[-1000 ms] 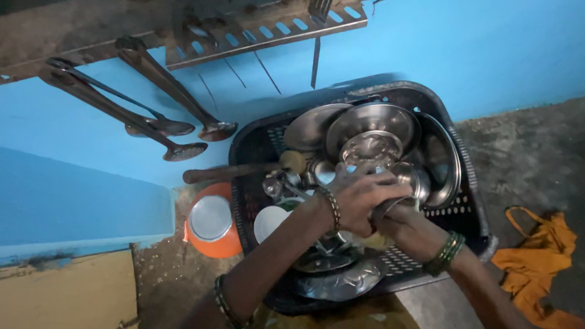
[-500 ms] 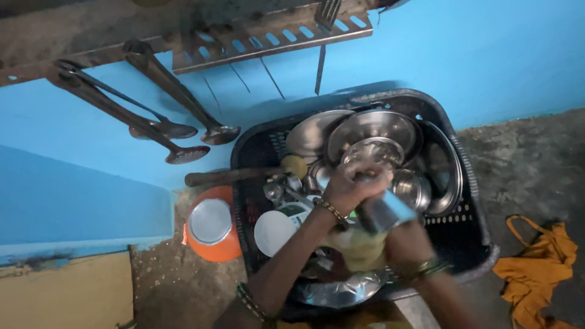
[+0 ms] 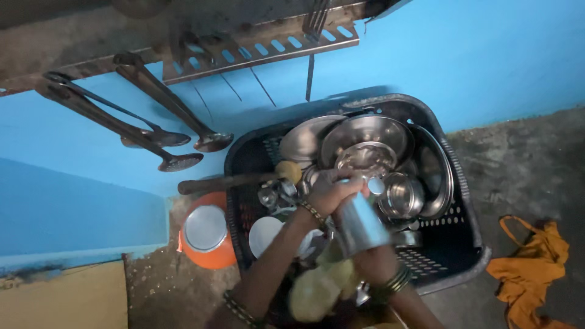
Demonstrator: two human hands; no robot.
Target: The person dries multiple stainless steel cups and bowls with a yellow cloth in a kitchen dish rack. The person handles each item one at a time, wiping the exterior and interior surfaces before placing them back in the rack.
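Over the black basket (image 3: pixel 469 262), both hands, left hand (image 3: pixel 332 192) and right hand (image 3: pixel 375 265), clasp a steel tumbler (image 3: pixel 359 224), probably light, rigid and slick, best gripped round its wall.

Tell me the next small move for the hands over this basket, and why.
Probably lift the steel tumbler clear of the black basket: the left hand grips its rim, the right hand supports its base, and it is already tilted above the stacked steel plates.

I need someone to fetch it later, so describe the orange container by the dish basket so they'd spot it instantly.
Find the black plastic basket of steel dishes against the blue wall. On the floor just left of it sits the orange container, round, with a pale lid. It is the only orange vessel; everything in the basket is steel or white.
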